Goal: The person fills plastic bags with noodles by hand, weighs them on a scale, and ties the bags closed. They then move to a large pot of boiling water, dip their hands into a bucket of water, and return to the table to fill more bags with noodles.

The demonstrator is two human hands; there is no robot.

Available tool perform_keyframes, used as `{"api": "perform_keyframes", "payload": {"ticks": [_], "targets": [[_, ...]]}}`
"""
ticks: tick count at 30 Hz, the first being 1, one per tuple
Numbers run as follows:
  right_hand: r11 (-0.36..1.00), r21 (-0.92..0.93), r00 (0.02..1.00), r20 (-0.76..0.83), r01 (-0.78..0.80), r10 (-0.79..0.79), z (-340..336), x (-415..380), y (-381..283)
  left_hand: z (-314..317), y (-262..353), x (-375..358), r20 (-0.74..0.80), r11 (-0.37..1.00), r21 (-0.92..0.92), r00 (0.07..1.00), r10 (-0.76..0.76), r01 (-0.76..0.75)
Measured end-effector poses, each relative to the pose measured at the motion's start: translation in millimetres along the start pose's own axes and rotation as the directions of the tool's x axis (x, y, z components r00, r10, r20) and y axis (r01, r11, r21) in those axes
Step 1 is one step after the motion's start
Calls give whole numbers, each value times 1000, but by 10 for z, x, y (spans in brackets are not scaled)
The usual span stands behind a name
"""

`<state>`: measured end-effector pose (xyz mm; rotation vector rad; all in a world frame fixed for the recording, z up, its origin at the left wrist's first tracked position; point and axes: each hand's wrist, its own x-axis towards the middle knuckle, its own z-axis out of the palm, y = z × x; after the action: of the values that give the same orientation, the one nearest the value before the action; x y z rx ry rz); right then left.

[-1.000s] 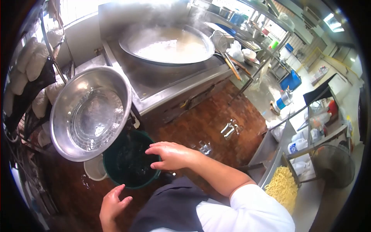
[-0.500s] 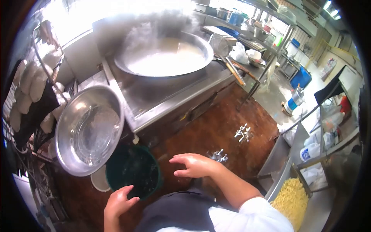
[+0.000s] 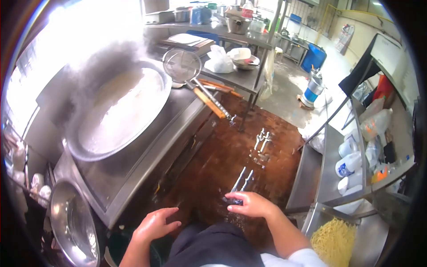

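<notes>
Both of my hands hang in front of my dark apron (image 3: 218, 244) and hold nothing. My left hand (image 3: 156, 224) has its thumb apart from the fingers, above the floor near a dark green tub (image 3: 119, 247). My right hand (image 3: 252, 204) is likewise open, the thumb spread below the fingers, over the wet brown floor (image 3: 200, 178). To the left, a big steaming wok (image 3: 155, 104) of pale cloudy liquid sits in a steel stove (image 3: 133, 164). A shiny metal basin (image 3: 73, 222) stands tilted at the lower left.
Beside the wok lie a wire strainer (image 3: 182, 65) and wooden-handled tools (image 3: 209, 103). Yellow noodles (image 3: 333, 240) fill a metal container at the lower right. Shelves (image 3: 307, 171) with white jugs (image 3: 349, 163) run along the right. A blue barrel (image 3: 313, 58) stands farther back.
My view has swung right, so the wok, basin and green tub sit farther left. My hands are a little closer together in the view and stay open.
</notes>
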<state>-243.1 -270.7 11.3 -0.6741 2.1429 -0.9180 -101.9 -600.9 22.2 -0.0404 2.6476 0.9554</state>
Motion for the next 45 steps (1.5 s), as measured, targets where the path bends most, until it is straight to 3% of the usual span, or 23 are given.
{"api": "perform_keyframes", "payload": {"ticks": [5, 6, 8, 9, 11, 13, 16, 20, 22, 25, 27, 29, 31, 34, 35, 37, 38, 39, 41, 43, 44, 45], "targets": [[979, 5, 978, -27, -205, 205, -546, 22, 676, -440, 360, 1666, -38, 980, -185, 997, 63, -69], [977, 10, 976, -51, -211, 211, -698, 3, 697, -515, 410, 2046, -82, 962, -210, 984, 159, -173], [935, 90, 901, -251, -342, 354, -1042, -109, 734, -662, 626, 2806, -131, 911, -293, 956, 264, -291], [932, 84, 896, -257, -354, 363, -1159, -147, 829, -758, 796, 3163, -119, 889, -346, 954, 274, -299], [918, 277, 796, -465, -285, 387, -1335, -214, 1038, -884, 1132, 3880, -160, 819, -452, 935, 317, -355], [900, 317, 762, -489, -298, 425, -1500, -250, 1172, -949, 1390, 4648, -221, 701, -586, 912, 345, -407], [814, 479, 732, -414, -330, 541, -1711, -278, 1453, -1153, 1808, 5523, -236, 632, -688, 933, 271, -357], [795, 508, 754, -364, -332, 547, -2158, -201, 1961, -1219, 2058, 6303, -170, 430, -884, 983, 75, -185], [781, 540, 720, -402, -313, 566, -2521, -157, 2112, -1228, 2034, 6758, -160, 426, -891, 987, 22, -154], [790, 523, 666, -468, -321, 581, -2905, 14, 2475, -1337, 2080, 7394, -200, 477, -868, 977, -79, -140], [835, 456, 703, -481, -308, 523, -3108, 113, 2683, -1469, 2112, 7813, -239, 514, -847, 961, -137, -137], [807, 515, 716, -445, -288, 539, -3357, 225, 2733, -1609, 2106, 8321, -297, 562, -817, 930, -216, -130], [750, 578, 683, -407, -321, 607, -3549, 366, 2729, -1724, 1994, 8954, -359, 608, -786, 883, -301, -112], [703, 603, 585, -433, -376, 685, -3573, 565, 2964, -1824, 1698, 9977, -358, 652, -757, 811, -464, 39], [647, 649, 537, -406, -400, 739, -3568, 600, 3028, -1822, 1552, 10245, -412, 716, -696, 789, -455, 49], [571, 732, 538, -330, -373, 775, -3464, 697, 3282, -1818, 1220, 10741, -492, 849, -525, 790, -365, 65], [571, 667, 558, -270, -479, 784, -3461, 769, 3347, -1759, 1146, 10949, -648, 914, -397, 679, -345, 85], [567, 589, 569, -209, -576, 796, -3419, 805, 3414, -1817, 1068, 11104, -688, 964, -220, 678, -261, 148], [533, 568, 546, -168, -627, 821, -3324, 862, 3621, -1921, 922, 11366, -736, 991, -110, 664, -132, 75], [534, 541, 552, -147, -649, 821, -3368, 954, 3715, -2075, 873, 11535, -673, 987, 135, 739, 28, 85], [527, 539, 549, -138, -657, 825, -3378, 989, 3769, -2067, 959, 11519, -669, 935, 261, 743, -6, 242], [525, 526, 541, -140, -669, 829, -3390, 1023, 3820, -2010, 715, 11777, -664, 934, 259, 748, -12, 245]]}}
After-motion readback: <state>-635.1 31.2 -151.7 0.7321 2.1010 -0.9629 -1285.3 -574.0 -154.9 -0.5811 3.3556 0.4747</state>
